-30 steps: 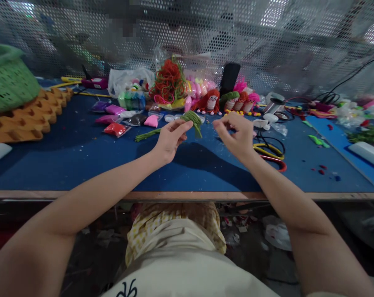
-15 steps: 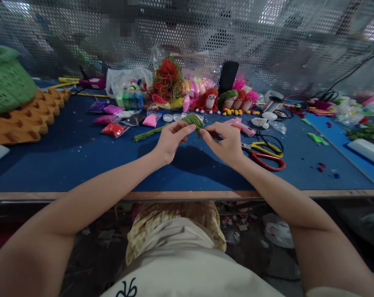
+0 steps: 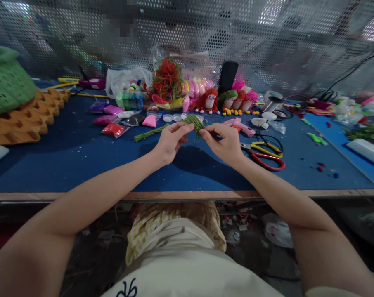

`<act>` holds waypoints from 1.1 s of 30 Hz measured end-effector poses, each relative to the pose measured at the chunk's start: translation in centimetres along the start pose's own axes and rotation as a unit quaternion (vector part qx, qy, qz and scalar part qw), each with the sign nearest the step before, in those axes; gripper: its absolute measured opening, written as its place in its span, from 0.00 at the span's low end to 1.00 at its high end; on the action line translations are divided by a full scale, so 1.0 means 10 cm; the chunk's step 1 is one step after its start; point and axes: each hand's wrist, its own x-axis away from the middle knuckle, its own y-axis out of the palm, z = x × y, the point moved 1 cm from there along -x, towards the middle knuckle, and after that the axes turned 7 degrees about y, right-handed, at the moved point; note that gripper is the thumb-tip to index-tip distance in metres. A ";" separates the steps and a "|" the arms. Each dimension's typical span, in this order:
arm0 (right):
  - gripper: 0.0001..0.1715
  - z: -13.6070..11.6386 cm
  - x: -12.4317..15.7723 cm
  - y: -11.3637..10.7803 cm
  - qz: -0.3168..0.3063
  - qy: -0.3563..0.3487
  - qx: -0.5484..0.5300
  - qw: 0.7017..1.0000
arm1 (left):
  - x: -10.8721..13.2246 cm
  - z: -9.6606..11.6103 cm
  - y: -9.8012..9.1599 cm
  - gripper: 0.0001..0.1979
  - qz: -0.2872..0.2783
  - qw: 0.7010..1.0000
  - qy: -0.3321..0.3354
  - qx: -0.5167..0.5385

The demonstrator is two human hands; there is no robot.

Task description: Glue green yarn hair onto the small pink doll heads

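A small bundle of green yarn (image 3: pixel 194 120) is held up above the blue table, pinched from both sides. My left hand (image 3: pixel 172 140) is closed on its left part, thumb lying along the strands. At the right end, the fingertips of my right hand (image 3: pixel 221 140) grip the yarn. Behind my left hand, another strip of green yarn (image 3: pixel 147 134) lies on the table. Scissors (image 3: pixel 264 154) with one yellow and one red handle rest just right of my right hand. A pink glue gun (image 3: pixel 241 125) lies behind that hand.
Yarn-haired dolls (image 3: pixel 210 100) stand at the back beside a tangled heap of red and green yarn (image 3: pixel 167 80). Bags of coloured clay (image 3: pixel 113 129) lie left of centre. A green basket (image 3: pixel 10 82) sits on orange egg trays (image 3: pixel 29 117) at the far left.
Both hands stay almost in place, still on the green yarn. The bundle and my fingertips have shifted very slightly. The things on the table have not moved.
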 end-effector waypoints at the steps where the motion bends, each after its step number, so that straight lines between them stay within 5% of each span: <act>1: 0.18 0.00 0.00 0.00 -0.002 -0.001 -0.001 1.000 | 0.00 0.00 0.00 0.18 -0.004 1.000 -0.003 0.010; 6: 0.20 0.01 0.01 0.00 0.007 -0.007 0.019 1.000 | -0.01 -0.02 -0.01 0.16 -0.007 0.998 -0.024 0.050; 13: 0.18 -0.01 0.06 0.01 0.089 -0.121 0.116 0.982 | 0.00 -0.04 0.00 0.17 0.007 0.995 -0.067 0.079; 17: 0.06 0.02 0.07 0.04 0.091 -0.151 0.157 0.972 | 0.03 -0.04 0.02 0.16 0.001 0.995 -0.079 0.066; 29: 0.10 -0.07 0.08 0.01 0.113 -0.231 0.133 0.957 | 0.04 -0.02 0.02 0.16 0.000 0.995 -0.077 0.070; 33: 0.07 -0.09 0.08 0.01 0.121 -0.196 0.113 0.967 | 0.04 -0.02 0.02 0.16 -0.012 0.994 -0.078 0.081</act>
